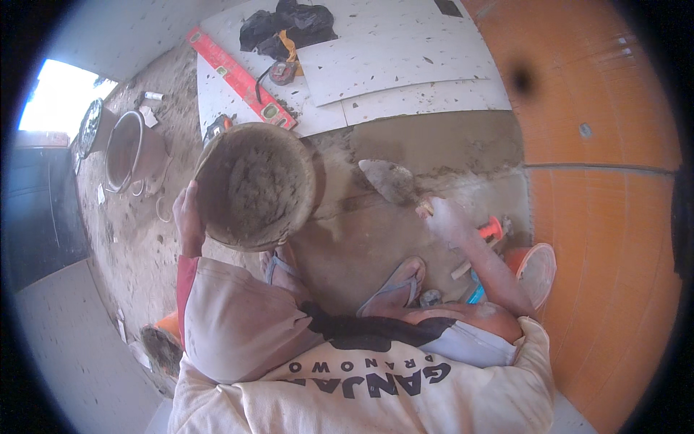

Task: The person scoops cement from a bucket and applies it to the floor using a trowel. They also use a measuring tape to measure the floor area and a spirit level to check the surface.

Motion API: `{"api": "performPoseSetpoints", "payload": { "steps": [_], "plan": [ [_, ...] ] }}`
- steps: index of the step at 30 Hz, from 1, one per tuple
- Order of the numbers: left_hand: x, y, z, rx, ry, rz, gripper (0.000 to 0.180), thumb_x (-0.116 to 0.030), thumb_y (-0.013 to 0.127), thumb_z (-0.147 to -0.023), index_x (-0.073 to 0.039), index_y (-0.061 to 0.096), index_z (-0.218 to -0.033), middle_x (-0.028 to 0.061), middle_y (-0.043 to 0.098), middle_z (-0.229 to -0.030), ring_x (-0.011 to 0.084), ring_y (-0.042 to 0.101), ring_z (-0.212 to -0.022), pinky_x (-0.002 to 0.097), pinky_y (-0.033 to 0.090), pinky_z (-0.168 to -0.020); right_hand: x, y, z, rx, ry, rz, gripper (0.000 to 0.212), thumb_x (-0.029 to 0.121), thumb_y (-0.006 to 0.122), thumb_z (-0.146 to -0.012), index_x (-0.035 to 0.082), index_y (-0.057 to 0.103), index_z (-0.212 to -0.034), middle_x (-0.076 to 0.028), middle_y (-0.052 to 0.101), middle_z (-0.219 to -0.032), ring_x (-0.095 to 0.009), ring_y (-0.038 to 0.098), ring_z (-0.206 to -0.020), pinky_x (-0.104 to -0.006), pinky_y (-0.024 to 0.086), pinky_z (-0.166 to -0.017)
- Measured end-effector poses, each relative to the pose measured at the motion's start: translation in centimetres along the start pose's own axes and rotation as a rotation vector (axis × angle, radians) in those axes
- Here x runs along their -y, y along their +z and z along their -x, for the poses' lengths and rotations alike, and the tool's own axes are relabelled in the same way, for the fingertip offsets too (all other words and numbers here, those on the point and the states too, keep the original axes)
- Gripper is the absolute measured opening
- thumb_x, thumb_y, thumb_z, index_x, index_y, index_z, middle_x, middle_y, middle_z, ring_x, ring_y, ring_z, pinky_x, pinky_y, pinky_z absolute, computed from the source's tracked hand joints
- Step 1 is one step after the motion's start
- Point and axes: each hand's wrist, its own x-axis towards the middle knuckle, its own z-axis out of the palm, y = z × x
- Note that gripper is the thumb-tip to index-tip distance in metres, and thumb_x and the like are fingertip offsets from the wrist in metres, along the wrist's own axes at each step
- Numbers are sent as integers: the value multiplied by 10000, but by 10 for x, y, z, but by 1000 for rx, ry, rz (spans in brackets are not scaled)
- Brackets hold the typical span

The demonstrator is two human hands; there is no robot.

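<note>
My left hand grips the left rim of a round bucket, which is tilted so its inside faces up. Grey wet mortar coats the bucket's bottom and walls. In my right hand is the handle of a pointed trowel. Its grey, mortar-smeared blade points left and away from me, just above the floor. Beyond the blade lies a smoothed band of damp mortar, bordering the white floor tiles.
A red spirit level, a tape measure and a black plastic bag lie on the tiles. Several buckets, one of them grey, stand at the left. An orange bucket and an orange-handled tool are beside my right arm, near the orange wall.
</note>
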Motion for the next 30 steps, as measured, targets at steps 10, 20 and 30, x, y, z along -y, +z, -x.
{"api": "performPoseSetpoints", "payload": {
  "steps": [10, 20, 30],
  "plan": [
    [-13, 8, 10, 17, -55, 15, 278, -341, 603, -979, -108, 620, -827, -98, 434, -633, 11, 355, -463, 217, 241, -397, -55, 30, 11, -158, -165, 24, 455, 382, 599, -903, 52, 623, -1216, -234, 687, -822, -433, 667, -821, -521, 523, -740],
    [-3, 2, 2, 14, -44, -27, 267, -329, 593, -988, -106, 630, -846, -102, 475, -709, -4, 387, -596, 219, 302, -514, -50, 9, -34, -143, -86, 164, 428, 368, 602, -907, 101, 619, -1240, -219, 687, -807, -416, 673, -805, -525, 527, -729],
    [4, -7, -3, 18, -52, -13, 268, -319, 588, -995, -79, 663, -900, -102, 498, -755, -5, 411, -666, 216, 311, -571, -58, -1, -30, 2, 55, -275, 442, 404, 628, -896, 33, 639, -1137, -210, 692, -891, -364, 674, -856, -433, 519, -775]
  ]
}}
